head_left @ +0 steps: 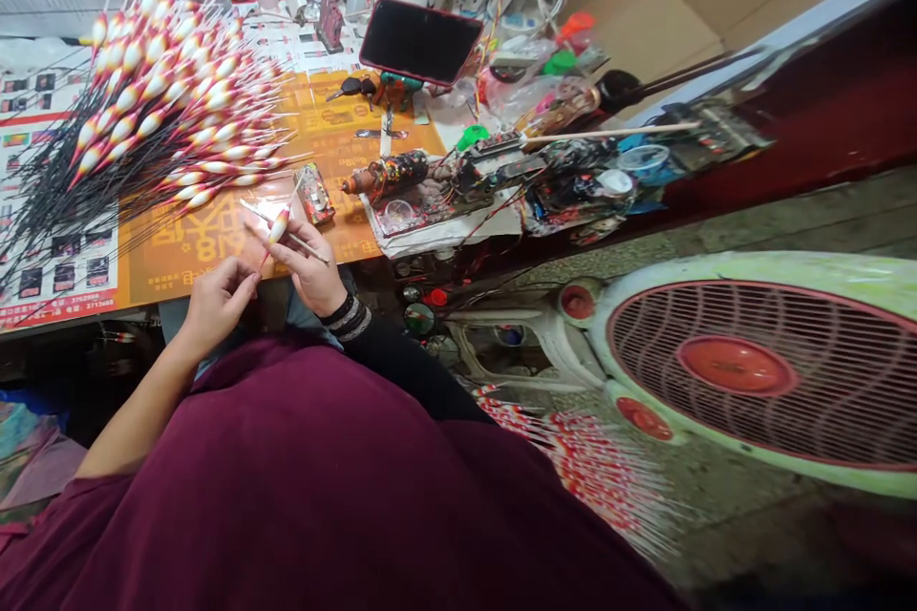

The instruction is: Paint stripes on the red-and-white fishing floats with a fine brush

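1. Leftmost on the tabletop (168,248) lies a thick heap of fishing floats (164,81): plump white bodies shading through yellow into red at the ends, fine pale tips fanned up and to the right, dark stems spread toward the lower left.
2. Next comes my left hand (215,305), low at the tabletop's near edge. Its fingers (245,287) are curled almost closed, thumb and forefinger pinching the thin reddish stem of one float.
3. That single float (279,226) stands between my hands, over the front edge, tilted with its upper end leaning a little right. Its body is creamy white, with yellow passing into red at the top and red running down the stem.
4. My right hand (320,279) is half open just beside it, with a dark banded cuff at the wrist. Its fingers grip a thin pale stick (309,249) that slants across them; I cannot tell whether the fingertips also press on the float's body.
5. Just past my right fingers sits a small paint-smeared block (313,194), and farther right a paint-spattered cylindrical device (394,174), with a dark-screened phone (422,41) behind them.
6. Lower down, beyond my right side, is a red-and-white bunch (608,468) of slender pieces; rightmost, a large fan (831,372) with a red hub.
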Action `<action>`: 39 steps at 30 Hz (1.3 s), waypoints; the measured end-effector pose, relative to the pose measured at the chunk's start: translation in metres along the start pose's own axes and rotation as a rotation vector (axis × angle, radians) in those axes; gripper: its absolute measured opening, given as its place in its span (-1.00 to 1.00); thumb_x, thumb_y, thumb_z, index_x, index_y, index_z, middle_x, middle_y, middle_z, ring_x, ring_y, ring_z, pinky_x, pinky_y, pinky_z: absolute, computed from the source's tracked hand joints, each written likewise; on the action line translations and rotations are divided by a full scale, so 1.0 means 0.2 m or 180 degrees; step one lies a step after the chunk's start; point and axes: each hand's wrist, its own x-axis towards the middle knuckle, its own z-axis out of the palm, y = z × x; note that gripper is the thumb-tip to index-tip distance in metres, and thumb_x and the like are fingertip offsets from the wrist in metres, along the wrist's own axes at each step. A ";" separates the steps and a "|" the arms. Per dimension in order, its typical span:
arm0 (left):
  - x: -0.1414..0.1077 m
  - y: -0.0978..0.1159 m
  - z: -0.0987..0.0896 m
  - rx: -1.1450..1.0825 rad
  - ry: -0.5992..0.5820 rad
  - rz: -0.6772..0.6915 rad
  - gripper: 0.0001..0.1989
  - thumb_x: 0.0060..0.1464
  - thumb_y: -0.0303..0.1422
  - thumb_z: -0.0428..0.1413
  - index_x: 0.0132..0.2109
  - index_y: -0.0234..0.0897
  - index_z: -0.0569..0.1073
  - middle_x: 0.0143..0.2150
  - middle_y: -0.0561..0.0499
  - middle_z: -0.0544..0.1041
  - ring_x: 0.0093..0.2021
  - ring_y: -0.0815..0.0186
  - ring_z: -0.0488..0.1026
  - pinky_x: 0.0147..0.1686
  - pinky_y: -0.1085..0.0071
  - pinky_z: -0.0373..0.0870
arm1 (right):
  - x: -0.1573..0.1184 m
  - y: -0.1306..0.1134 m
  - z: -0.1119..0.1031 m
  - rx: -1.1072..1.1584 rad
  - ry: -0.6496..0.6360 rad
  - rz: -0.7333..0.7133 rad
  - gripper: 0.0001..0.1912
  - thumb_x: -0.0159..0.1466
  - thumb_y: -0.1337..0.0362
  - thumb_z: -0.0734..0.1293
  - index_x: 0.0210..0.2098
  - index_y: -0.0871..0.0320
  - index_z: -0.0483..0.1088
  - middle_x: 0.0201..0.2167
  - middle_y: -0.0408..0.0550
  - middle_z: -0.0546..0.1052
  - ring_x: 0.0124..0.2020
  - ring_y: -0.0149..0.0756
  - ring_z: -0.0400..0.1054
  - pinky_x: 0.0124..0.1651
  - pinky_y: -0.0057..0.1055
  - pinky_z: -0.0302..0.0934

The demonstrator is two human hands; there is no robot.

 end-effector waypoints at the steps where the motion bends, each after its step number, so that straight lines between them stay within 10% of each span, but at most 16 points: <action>1: 0.00 0.00 0.00 -0.0001 -0.0012 -0.0017 -0.74 0.28 -0.15 0.14 -0.30 -0.21 0.47 -0.49 0.07 0.52 -0.53 0.35 0.41 -0.46 0.40 0.28 | 0.00 0.00 0.00 0.0030 0.0023 -0.0016 -0.41 -0.03 -0.10 0.69 -0.16 0.02 0.50 -0.18 -0.17 0.65 -0.01 -0.25 0.57 0.24 -0.22 0.49; 7: -0.01 0.00 0.02 -0.0004 -0.0065 -0.0037 -0.77 0.28 -0.16 0.15 -0.29 -0.19 0.46 -0.47 0.06 0.54 -0.50 0.34 0.42 -0.42 0.37 0.30 | 0.00 0.00 0.01 -0.0012 0.0073 0.0028 -0.48 0.14 -0.21 0.57 -0.17 0.03 0.48 -0.29 -0.18 0.58 -0.21 -0.35 0.48 -0.06 -0.35 0.48; 39: -0.04 -0.05 0.05 -0.0242 -0.0113 -0.0125 -0.78 0.31 -0.18 0.15 -0.25 -0.21 0.48 -0.45 0.07 0.52 -0.48 0.32 0.41 -0.40 0.39 0.30 | -0.03 -0.01 -0.05 -0.0067 -0.0026 -0.0034 -0.43 -0.04 -0.01 0.70 -0.17 0.00 0.44 -0.20 -0.19 0.60 -0.07 -0.28 0.52 0.17 -0.22 0.46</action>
